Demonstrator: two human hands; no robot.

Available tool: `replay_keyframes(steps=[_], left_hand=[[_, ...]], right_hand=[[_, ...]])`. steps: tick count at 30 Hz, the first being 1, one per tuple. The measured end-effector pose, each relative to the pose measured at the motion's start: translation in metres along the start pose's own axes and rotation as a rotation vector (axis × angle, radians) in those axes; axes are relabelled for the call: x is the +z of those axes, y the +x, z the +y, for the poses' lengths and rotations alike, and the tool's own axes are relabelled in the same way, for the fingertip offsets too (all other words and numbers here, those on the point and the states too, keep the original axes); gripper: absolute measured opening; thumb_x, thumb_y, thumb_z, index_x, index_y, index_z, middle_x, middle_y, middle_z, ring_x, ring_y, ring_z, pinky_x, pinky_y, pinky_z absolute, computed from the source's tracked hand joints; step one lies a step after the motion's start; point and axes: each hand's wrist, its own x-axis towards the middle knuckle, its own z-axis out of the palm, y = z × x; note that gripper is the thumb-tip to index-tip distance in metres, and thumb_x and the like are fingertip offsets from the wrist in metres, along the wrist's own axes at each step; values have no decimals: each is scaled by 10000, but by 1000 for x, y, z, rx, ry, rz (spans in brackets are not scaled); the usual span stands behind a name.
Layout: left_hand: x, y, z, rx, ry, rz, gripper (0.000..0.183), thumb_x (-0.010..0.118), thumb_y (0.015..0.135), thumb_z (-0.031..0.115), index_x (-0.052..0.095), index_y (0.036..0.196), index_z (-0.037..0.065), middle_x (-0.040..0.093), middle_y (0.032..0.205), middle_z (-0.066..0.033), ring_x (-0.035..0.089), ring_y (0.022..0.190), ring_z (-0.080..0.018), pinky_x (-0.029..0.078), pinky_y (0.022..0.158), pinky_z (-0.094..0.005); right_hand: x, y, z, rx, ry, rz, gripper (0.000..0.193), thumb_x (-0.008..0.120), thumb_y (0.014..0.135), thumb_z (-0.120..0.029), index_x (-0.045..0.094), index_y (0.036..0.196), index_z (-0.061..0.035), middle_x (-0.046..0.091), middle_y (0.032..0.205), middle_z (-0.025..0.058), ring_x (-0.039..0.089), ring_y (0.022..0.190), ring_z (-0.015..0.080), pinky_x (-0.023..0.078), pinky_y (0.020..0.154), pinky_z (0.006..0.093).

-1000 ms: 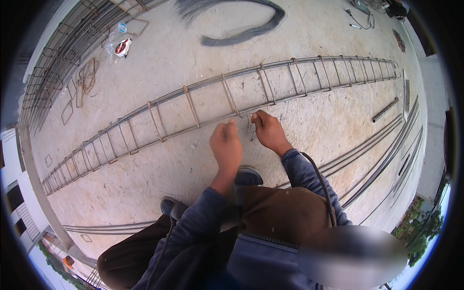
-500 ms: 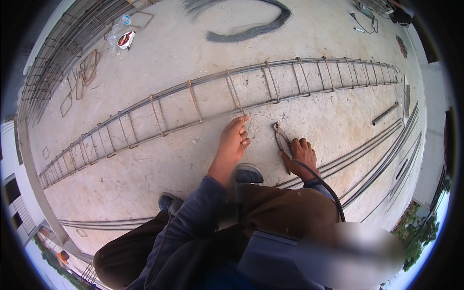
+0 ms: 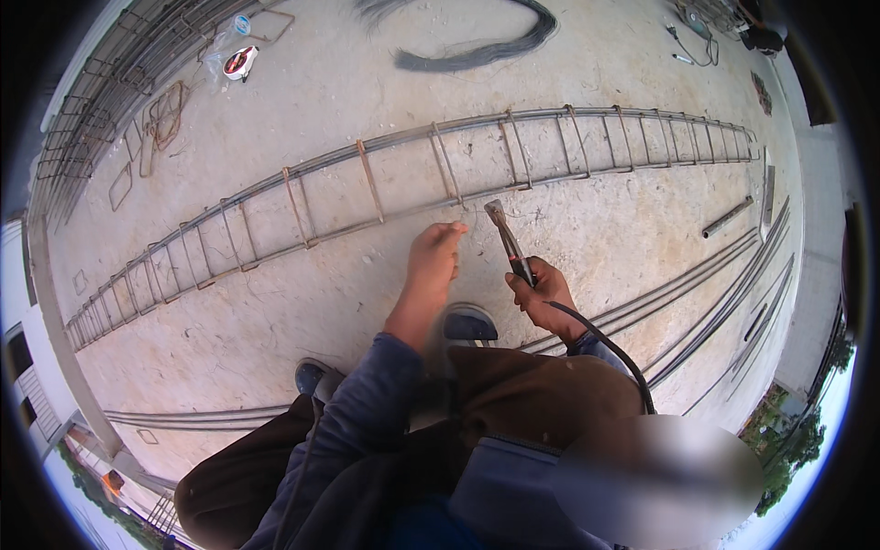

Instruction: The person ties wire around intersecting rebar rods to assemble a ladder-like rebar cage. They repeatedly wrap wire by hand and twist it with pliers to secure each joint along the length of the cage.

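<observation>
A long ladder-like rebar cage point(image 3: 369, 181) lies across the concrete floor in front of me. My left hand point(image 3: 433, 264) is closed in a pinch just on the near side of its near bar. A thin tie wire is at its fingertips, hard to make out now. My right hand point(image 3: 550, 301) grips a pair of pincers point(image 3: 508, 240) by the handles, which are close together. The pincers' head points up and away, right of my left fingertips and near the bar, apart from both.
A bundle of tie wire point(image 3: 472, 60) lies beyond the cage. Loose steel bars point(image 3: 665, 291) run along the right. A reel-like red and white item point(image 3: 240, 62), loose stirrups point(image 3: 121, 186) and stacked cages point(image 3: 101, 101) are at the far left. My shoes point(image 3: 470, 324) are close below my hands.
My right hand has raised the pincers and swung their head up and left toward the bar; the handles have come together. My left hand has shifted slightly left, still pinched.
</observation>
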Motion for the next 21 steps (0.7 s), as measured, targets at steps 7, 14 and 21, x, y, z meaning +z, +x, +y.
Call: replay_keyframes(steps=[7, 14, 21], left_hand=[[-4, -6, -6, 58, 153, 20, 253, 641, 1100, 295, 709, 1077, 52, 467, 697, 56, 403, 557, -57, 335, 488, -273], [-3, -14, -9, 6, 25, -25, 217, 652, 1104, 285, 681, 1105, 70, 419, 735, 82, 327, 559, -26, 276, 484, -249], [-6, -16, -16, -7, -41, -39, 203, 658, 1105, 292, 668, 1111, 90, 409, 752, 96, 306, 560, -10, 253, 483, -236]], right_hand=[[4, 8, -30, 84, 91, -180, 443, 691, 1073, -343, 679, 1335, 14, 696, 879, 23, 715, 837, 121, 573, 750, 284], [-11, 9, -54, 108, -116, -255, 348, 656, 1101, -283, 688, 1260, 25, 724, 1075, 57, 716, 959, 160, 576, 861, 312], [-19, 9, -87, 78, -319, -283, 468, 637, 1074, -414, 681, 1192, 37, 698, 822, 124, 686, 782, 207, 550, 743, 398]])
